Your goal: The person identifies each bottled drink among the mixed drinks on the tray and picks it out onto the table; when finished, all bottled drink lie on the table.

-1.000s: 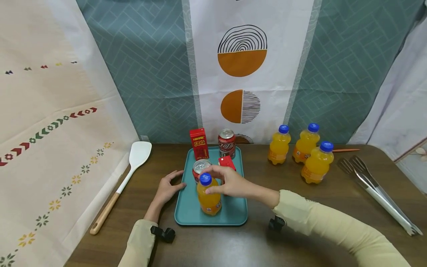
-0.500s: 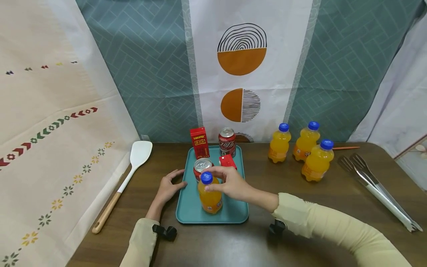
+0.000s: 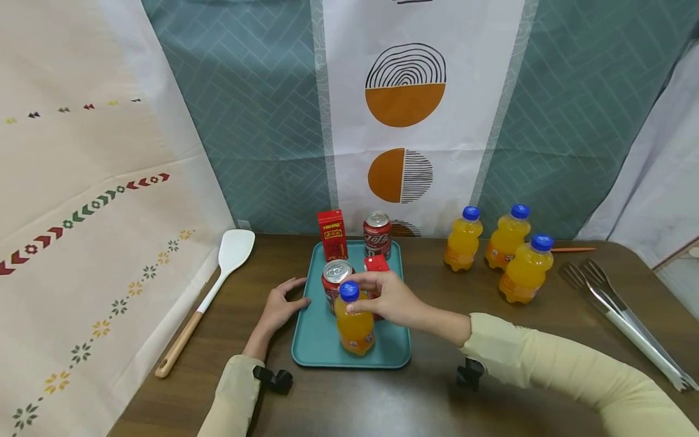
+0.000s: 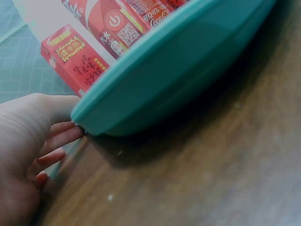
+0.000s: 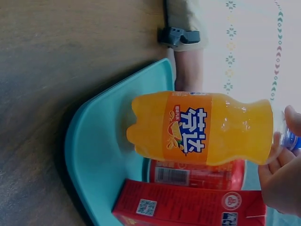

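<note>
My right hand point(image 3: 390, 301) pinches an orange soda bottle point(image 3: 355, 331) near its blue cap, upright at the front of the teal tray point(image 3: 317, 355). Whether its base touches the tray I cannot tell. The bottle's orange label point(image 5: 188, 127) faces the right wrist camera. Right behind it stands a red soda can point(image 3: 333, 276). A red drink carton point(image 3: 376, 263) is partly hidden by my right hand. At the tray's back stand another carton point(image 3: 333, 237) and a cola can point(image 3: 377, 233). My left hand point(image 3: 281, 308) rests against the tray's left rim, fingers spread.
Three more orange soda bottles point(image 3: 463, 240) stand at the back right of the wooden table point(image 3: 382, 403). Metal tongs point(image 3: 628, 325) lie at the far right, near an orange stick point(image 3: 573, 249). On the left lies a white spatula point(image 3: 210, 297) with a wooden handle.
The head view has shifted slightly. The bottle in my right hand has moved a little to the right over the tray. My left hand stays at the rim.
</note>
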Tool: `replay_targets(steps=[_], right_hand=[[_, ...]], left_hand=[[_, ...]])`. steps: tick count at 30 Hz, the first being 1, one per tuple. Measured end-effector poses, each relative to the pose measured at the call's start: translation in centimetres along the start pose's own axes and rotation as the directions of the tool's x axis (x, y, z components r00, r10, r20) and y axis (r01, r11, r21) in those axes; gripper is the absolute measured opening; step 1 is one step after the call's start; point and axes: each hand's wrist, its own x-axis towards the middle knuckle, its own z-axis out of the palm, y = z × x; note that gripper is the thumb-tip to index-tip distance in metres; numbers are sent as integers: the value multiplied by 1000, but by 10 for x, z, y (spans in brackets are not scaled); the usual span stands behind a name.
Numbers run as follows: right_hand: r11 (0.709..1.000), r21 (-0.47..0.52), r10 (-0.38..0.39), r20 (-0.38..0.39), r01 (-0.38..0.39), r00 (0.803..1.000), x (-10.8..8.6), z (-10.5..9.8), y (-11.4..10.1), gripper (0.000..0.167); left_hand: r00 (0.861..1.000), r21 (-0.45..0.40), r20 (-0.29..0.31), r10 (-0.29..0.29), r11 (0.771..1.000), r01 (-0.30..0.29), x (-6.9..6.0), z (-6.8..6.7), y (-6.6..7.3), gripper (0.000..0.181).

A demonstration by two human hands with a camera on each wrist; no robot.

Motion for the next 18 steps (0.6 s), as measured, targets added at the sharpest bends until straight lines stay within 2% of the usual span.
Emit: replay_targets(steps=[7, 14, 18], right_hand=[[999, 13, -43, -13, 43, 999, -7, -5, -12, 45], [986, 52, -158, -47, 160, 986, -11, -13, -40, 43], [974, 82, -203, -91, 210, 975, -16, -22, -55, 43]], left_hand=[[1000, -7, -5, -4, 1000, 3, -1, 0, 1, 49], [1000, -6, -17, -17, 1000, 17, -2, -3, -1, 49], [1000, -6, 6, -15, 1000, 15, -1, -2, 0, 50]])
